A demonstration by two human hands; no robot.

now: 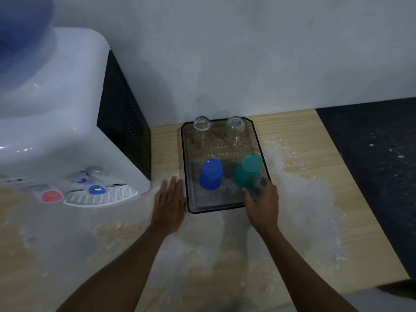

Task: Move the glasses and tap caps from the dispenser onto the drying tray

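Note:
A black mesh drying tray [227, 207] lies on the wooden table. Two clear glasses [202, 124] [235, 125] stand upside down at its back. In the front left of the tray a blue cup [211, 174] stands upside down. A teal cup [247, 171], blurred, is upside down at the front right, and my right hand [262, 202] has its thumb and fingers around the cup's lower end. My left hand [169, 200] lies flat on the table, touching the tray's left edge and holding nothing. The white water dispenser [56, 113] stands at the left.
The dispenser has a red tap [52, 195], a blue tap [97, 189] and a white drip tray [101, 197] at its front. A blue water bottle [20, 30] sits on top. A wall rises close behind the tray. The table's right edge drops to a dark floor [378, 165].

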